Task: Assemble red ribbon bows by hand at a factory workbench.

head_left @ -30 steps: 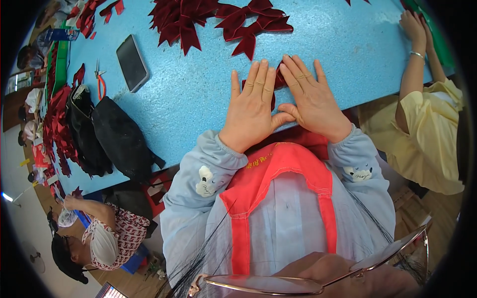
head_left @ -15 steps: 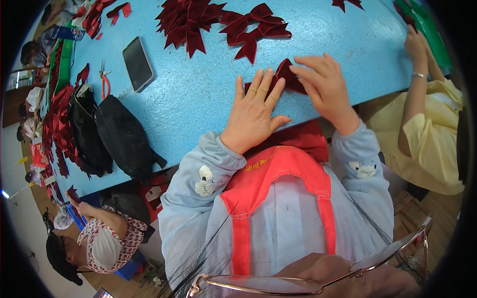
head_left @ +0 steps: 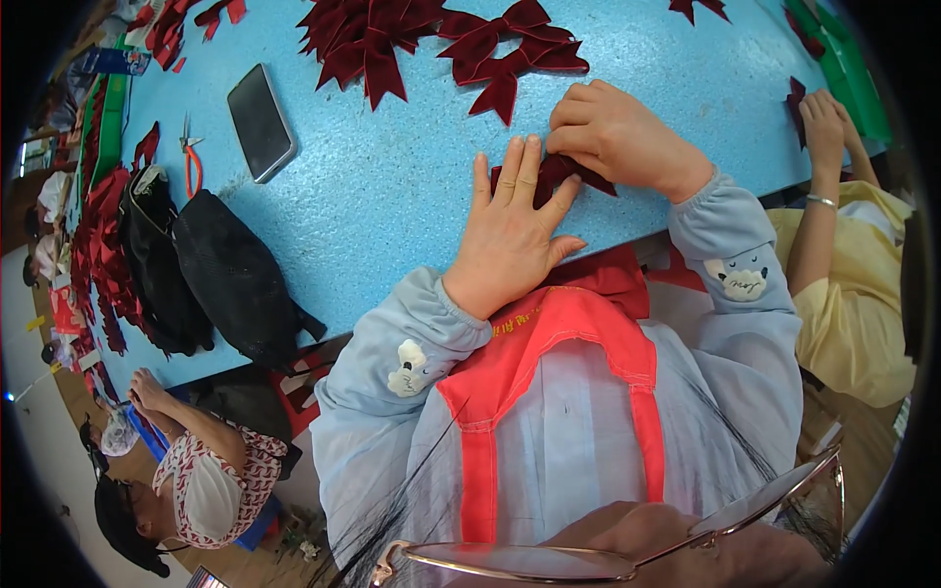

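A dark red velvet bow (head_left: 556, 176) lies on the blue table near its front edge, partly covered by both hands. My left hand (head_left: 510, 230) rests flat over its left part, fingers stretched and thumb out to the side. Bent over the right part is my right hand (head_left: 627, 137), its fingers drawn together and gripping the velvet; the fingertips are partly hidden. Just beyond my hands lie two or so finished-looking bows (head_left: 515, 54), and left of those is an overlapping pile of bows (head_left: 372, 44).
To the left are a dark phone (head_left: 262, 122), red-handled pliers (head_left: 191, 162), a black pouch (head_left: 235, 274) and heaped red ribbon (head_left: 106, 245). At the right a person in yellow (head_left: 858, 284) holds dark red velvet beside a green tray (head_left: 853, 73). Another person (head_left: 211, 480) sits at lower left.
My right hand has come down and left from a raised, loose-fingered pose and closed on the bow. My left hand stays flat. The right-hand co-worker's hands have moved down, nearer the table edge.
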